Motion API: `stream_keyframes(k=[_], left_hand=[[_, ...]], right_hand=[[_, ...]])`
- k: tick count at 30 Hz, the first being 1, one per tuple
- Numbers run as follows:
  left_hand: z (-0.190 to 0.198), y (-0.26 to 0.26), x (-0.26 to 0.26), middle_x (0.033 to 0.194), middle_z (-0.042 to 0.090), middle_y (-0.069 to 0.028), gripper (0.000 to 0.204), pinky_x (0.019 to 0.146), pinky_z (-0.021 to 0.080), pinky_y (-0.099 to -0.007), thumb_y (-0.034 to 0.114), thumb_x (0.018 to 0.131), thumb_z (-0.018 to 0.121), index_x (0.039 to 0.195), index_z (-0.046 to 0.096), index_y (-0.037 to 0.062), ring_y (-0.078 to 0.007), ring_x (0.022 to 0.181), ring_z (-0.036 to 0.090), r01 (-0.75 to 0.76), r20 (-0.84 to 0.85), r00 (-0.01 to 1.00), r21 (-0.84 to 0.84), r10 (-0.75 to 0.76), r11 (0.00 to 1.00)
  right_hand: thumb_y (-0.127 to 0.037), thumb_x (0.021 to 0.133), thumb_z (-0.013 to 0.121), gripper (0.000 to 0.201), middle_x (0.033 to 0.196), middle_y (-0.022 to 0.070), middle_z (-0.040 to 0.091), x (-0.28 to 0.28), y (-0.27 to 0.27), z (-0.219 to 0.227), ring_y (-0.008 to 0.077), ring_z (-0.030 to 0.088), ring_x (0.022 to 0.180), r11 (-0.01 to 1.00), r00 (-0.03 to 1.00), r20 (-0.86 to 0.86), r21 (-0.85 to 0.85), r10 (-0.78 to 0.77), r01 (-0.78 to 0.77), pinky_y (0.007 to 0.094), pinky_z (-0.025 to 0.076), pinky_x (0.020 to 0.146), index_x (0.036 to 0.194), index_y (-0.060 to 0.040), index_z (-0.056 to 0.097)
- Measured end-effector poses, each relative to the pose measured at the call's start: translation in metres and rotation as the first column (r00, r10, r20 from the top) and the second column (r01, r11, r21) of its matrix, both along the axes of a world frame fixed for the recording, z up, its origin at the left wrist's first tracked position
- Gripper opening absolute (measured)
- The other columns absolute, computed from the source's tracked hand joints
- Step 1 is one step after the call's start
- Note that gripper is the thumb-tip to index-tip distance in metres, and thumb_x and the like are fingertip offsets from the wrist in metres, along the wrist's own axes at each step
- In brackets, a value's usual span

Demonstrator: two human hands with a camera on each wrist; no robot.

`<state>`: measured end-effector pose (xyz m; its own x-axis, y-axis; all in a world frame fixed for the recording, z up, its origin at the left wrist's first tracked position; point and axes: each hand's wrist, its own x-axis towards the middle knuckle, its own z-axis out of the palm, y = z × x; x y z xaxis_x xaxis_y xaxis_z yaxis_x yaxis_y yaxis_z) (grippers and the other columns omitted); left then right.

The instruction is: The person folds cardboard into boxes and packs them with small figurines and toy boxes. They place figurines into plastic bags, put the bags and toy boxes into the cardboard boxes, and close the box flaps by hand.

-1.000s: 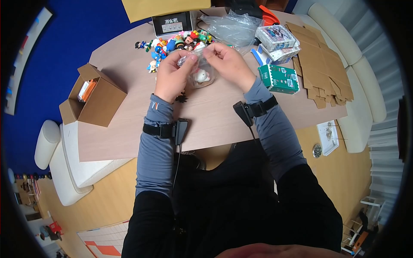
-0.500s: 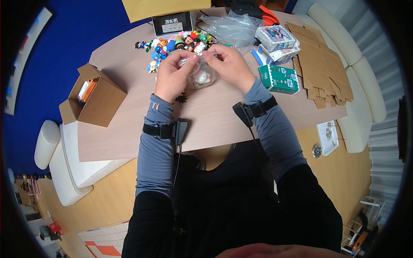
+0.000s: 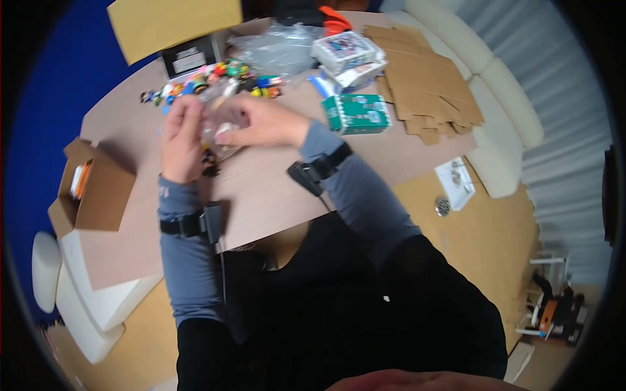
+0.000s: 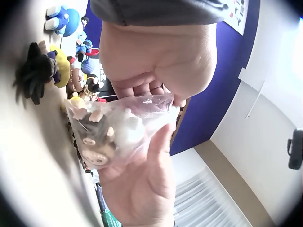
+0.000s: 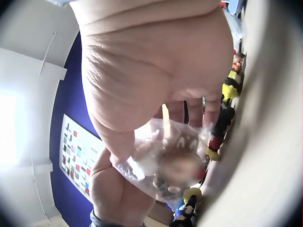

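A clear plastic bag (image 3: 225, 144) with small toy figures inside is held up between both hands, over the near side of the table. In the left wrist view a dark figure with a brown face (image 4: 97, 153) and a whitish shape (image 4: 130, 130) show through the plastic. My left hand (image 3: 181, 143) pinches the upper edge of the bag. From the other side my right hand (image 3: 274, 124) grips it, its thumb lying along the plastic and its fingers behind. Under the bag a dark-haired toy figure (image 3: 209, 163) is on the table.
Many colourful toy figures (image 3: 195, 81) crowd the back of the table. An open cardboard box (image 3: 107, 195) stands left. Toward the right are a crumpled plastic sheet (image 3: 277, 52), a white patterned box (image 3: 345, 52), a green box (image 3: 358, 114) and flattened cardboard (image 3: 424, 78).
The head view has turned, so the table's things appear farther left. My right hand has shifted from pinching the bag's top to gripping its side.
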<state>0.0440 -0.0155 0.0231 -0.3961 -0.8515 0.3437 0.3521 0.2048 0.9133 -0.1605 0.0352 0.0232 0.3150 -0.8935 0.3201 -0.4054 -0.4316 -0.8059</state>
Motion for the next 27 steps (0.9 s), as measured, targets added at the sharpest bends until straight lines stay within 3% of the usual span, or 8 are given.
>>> stream_keyframes(k=[1,4,5,10,13,18,22,27], left_hand=[[-0.002,-0.003,0.001,0.088,0.057,0.0062,0.017,0.070,0.039,-0.0193,0.024,0.106,0.059,0.106,0.062,0.0068,-0.0031,0.079,0.050,0.027,-0.018,0.999,0.004,-0.027,1.000],[-0.001,-0.006,0.001,0.087,0.057,0.0064,0.016,0.067,0.037,-0.0187,0.022,0.106,0.059,0.108,0.062,0.0068,-0.0030,0.076,0.049,0.040,-0.109,0.994,0.077,-0.032,0.996],[0.001,-0.005,-0.001,0.087,0.055,0.0063,0.013,0.068,0.038,-0.0193,0.020,0.106,0.059,0.110,0.062,0.0078,-0.0029,0.077,0.048,-0.034,-0.058,0.998,0.070,0.038,0.997],[-0.002,-0.009,0.001,0.089,0.057,0.0064,0.010,0.067,0.038,-0.0205,0.013,0.103,0.060,0.110,0.064,0.0066,-0.0023,0.076,0.047,-0.236,0.114,0.966,0.019,0.233,0.972],[-0.004,-0.007,0.002,0.093,0.062,0.0030,0.015,0.068,0.043,-0.0200,0.006,0.100,0.060,0.112,0.067,0.0034,-0.0041,0.077,0.054,-0.212,0.282,0.944,0.126,0.170,0.969],[-0.013,-0.010,-0.001,0.098,0.067,0.0005,0.025,0.079,0.047,-0.0222,0.008,0.100,0.057,0.118,0.072,0.0007,-0.0082,0.090,0.060,-0.141,0.391,0.908,-0.051,0.150,0.989],[0.005,0.003,-0.004,0.104,0.070,-0.0022,0.032,0.088,0.047,-0.0241,0.021,0.102,0.063,0.121,0.071,-0.0027,-0.0086,0.100,0.061,-0.032,0.303,0.953,0.168,-0.021,0.985],[-0.007,0.001,-0.009,0.103,0.070,-0.0015,0.038,0.081,0.051,-0.0227,0.017,0.096,0.074,0.127,0.063,-0.0032,-0.0068,0.090,0.063,0.101,0.458,0.884,0.017,-0.098,0.995]], right_hand=[[-0.040,0.090,0.079,0.052,0.101,0.0016,0.065,0.002,0.000,0.004,0.0123,0.060,0.097,0.991,0.999,-0.015,0.132,0.035,-0.032,0.0303,0.052,0.086,0.125,-0.0047,0.065],[-0.031,0.094,0.076,0.041,0.102,0.0007,0.066,0.004,-0.004,-0.005,0.0120,0.062,0.106,0.986,0.976,0.198,0.115,0.095,-0.119,0.0307,0.052,0.091,0.123,-0.0048,0.065],[-0.021,0.095,0.074,0.031,0.104,0.0008,0.067,0.003,-0.003,-0.005,0.0125,0.063,0.110,0.987,0.990,0.131,0.142,0.062,-0.080,0.0306,0.054,0.092,0.119,-0.0041,0.065],[-0.017,0.092,0.078,0.027,0.104,0.0026,0.067,0.004,-0.010,-0.011,0.0113,0.065,0.097,0.976,0.952,0.307,0.211,-0.016,-0.052,0.0264,0.055,0.084,0.109,-0.0020,0.064],[-0.017,0.090,0.081,0.030,0.103,0.0034,0.067,0.004,-0.010,-0.008,0.0105,0.065,0.093,0.983,0.937,0.334,0.179,-0.099,0.041,0.0257,0.055,0.082,0.107,-0.0009,0.063],[-0.019,0.086,0.085,0.034,0.102,0.0036,0.067,0.003,-0.010,-0.003,0.0112,0.066,0.092,0.984,0.909,0.378,0.085,-0.178,0.157,0.0277,0.055,0.081,0.105,-0.0014,0.063],[-0.026,0.089,0.082,0.030,0.108,0.0061,0.065,-0.002,-0.008,-0.004,0.0144,0.064,0.099,0.963,0.937,0.259,-0.073,-0.234,0.260,0.0297,0.054,0.086,0.105,-0.0029,0.069],[-0.030,0.095,0.074,0.027,0.111,0.0090,0.062,-0.004,-0.012,-0.004,0.0167,0.061,0.106,0.943,0.941,0.210,-0.145,-0.266,0.299,0.0304,0.051,0.092,0.107,-0.0050,0.074]])
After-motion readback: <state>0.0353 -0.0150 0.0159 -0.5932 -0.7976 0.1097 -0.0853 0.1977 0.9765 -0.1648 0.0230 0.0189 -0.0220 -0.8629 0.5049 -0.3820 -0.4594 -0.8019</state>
